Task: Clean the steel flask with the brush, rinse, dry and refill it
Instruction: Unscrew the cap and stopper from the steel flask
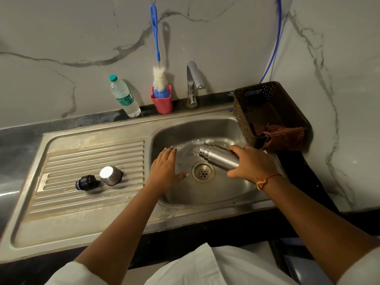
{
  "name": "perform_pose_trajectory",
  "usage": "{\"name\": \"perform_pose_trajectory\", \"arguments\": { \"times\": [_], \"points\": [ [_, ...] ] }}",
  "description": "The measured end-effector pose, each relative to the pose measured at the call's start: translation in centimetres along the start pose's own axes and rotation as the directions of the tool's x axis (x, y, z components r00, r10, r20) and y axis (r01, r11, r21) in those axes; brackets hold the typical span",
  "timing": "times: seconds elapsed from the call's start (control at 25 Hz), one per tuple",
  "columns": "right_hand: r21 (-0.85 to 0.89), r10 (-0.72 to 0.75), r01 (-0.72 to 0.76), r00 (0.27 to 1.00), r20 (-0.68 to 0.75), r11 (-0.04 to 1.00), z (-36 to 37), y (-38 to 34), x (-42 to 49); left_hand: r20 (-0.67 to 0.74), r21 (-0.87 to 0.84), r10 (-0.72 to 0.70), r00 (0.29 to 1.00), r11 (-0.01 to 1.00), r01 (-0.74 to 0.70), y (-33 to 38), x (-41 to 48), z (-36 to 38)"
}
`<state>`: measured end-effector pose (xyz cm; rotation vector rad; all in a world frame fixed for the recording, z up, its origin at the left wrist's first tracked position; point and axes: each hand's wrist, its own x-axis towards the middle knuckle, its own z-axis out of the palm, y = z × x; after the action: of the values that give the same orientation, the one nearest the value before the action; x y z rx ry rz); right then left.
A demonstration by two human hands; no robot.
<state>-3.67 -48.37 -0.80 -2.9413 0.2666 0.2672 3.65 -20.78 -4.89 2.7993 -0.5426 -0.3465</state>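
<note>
Right hand has the steel flask, fingers wrapped round the lower body and thumb side on top. The flask hangs over the sink, just above the drain and slightly toward 2 o'clock from it. The long axis lies nearly flat, base in my right palm, open mouth pointing to 10 o'clock. Water fans out of the mouth across the basin; I think it all comes from the flask, but glare makes it hard to rule out the tap.

Left hand is released, fingers straight, palm down at the basin's 9 o'clock side. It is apart from the flask, whose mouth points toward its fingertips.

What matters next: the brush stands head-down in the red cup at 12 o'clock on the tabletop behind the sink, and the free left hand is the nearer one. My judgement is that the mouth already faces that hand, so the brush could go in along the flask's axis from 10 o'clock.

Steel cap and black stopper lie on the drainboard at 9 o'clock, well apart from the flask.
</note>
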Motion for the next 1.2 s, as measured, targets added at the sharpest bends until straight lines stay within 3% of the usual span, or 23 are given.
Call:
{"name": "perform_pose_trajectory", "arguments": {
  "times": [0.36,1.2],
  "points": [
    [-0.086,-0.016,0.017,1.000,0.015,0.996,-1.2,-0.6,-0.1,0.132,0.092,-0.014,0.991,0.996,0.002,-0.7,0.0,0.8],
    [-0.351,-0.101,0.092,0.995,-0.008,0.932,-3.6,-2.2,0.0,0.144,0.096,-0.003,0.990,0.995,-0.011,-0.2,-0.2,1.0]
  ]
}}
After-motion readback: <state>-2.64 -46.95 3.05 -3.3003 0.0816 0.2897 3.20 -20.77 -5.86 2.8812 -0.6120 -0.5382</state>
